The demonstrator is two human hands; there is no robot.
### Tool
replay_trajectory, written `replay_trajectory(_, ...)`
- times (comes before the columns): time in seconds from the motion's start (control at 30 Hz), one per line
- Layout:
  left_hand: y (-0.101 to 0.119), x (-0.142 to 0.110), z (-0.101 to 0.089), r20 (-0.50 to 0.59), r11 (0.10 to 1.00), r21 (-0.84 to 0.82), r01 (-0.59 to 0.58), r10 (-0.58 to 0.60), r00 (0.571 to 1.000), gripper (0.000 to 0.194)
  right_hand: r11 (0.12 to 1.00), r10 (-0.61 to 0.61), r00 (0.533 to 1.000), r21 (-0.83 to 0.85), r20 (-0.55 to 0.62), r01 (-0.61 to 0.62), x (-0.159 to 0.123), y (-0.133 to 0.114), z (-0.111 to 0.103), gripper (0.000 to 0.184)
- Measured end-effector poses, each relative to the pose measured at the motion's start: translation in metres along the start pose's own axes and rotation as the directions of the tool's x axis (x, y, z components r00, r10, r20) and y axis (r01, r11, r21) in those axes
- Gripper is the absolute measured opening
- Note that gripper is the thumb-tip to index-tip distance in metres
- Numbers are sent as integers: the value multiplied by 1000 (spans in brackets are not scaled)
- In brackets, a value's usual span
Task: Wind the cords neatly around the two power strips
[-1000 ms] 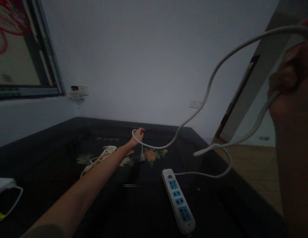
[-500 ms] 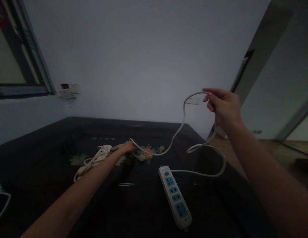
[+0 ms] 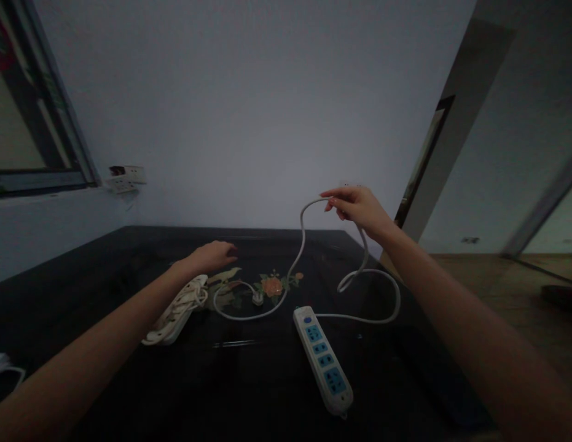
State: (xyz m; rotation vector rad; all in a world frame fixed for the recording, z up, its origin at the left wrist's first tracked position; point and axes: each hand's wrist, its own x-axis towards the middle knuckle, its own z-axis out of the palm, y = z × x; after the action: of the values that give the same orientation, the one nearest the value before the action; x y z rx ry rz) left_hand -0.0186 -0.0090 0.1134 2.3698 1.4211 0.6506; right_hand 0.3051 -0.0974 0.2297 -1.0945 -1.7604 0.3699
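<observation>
My right hand (image 3: 352,207) pinches a white power cord (image 3: 303,230) and holds a bend of it up above the table. The cord comes from a white power strip (image 3: 323,361) with blue sockets and a blue switch, lying at the front middle. From my right hand the cord drops and curves left to its plug (image 3: 257,299), which rests on the table by a printed orange flower. My left hand (image 3: 215,255) hovers behind the loop with nothing in it, its fingers loosely bent. Under the left forearm lies a second white power strip (image 3: 179,310) wrapped in its own cord.
The dark glossy table (image 3: 249,380) reaches to the pale wall. Wall outlets (image 3: 126,178) sit at the left by the window, and another outlet (image 3: 350,183) is partly behind my right hand. A white adapter with a cord (image 3: 0,363) lies at the left edge.
My left hand has let go of the cord and moved left and up; the plug end now lies on the table. My right hand, still holding the cord, has moved left and lower.
</observation>
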Motion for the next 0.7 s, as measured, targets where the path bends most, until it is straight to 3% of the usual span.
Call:
replay_trajectory(0.1,46,8,-1,11,977,-103,-185,187,982,54,999,-17,987,-30,162,23,-3,-13,10,27)
replay_trajectory(0.2,99,11,-1,-162,819,-312,-482,454,876,67,997,-54,962,-43,266,68,-7,-27,21,25)
replay_trajectory(0.27,126,12,-3,-222,758,-313,-572,528,820,65,995,-76,951,-40,299,92,-9,-35,27,22)
replay_trajectory(0.3,134,12,-6,-217,763,-287,-580,537,815,56,994,-84,949,-35,302,99,-10,-37,29,21)
replay_trajectory(0.4,143,13,-13,-130,805,-205,-557,542,830,31,996,-87,970,-13,227,93,-17,-35,31,18)
replay_trajectory(0.53,132,9,-24,-114,801,-224,-555,544,831,36,995,-30,999,-98,35,33,-51,-7,32,17)
replay_trajectory(0.6,128,4,-30,-169,796,-245,-554,528,832,35,966,50,997,-257,60,-33,-80,10,36,25)
replay_trajectory(0.7,126,-5,-40,-230,792,-274,-545,496,837,32,849,81,976,-527,203,39,-123,26,45,51)
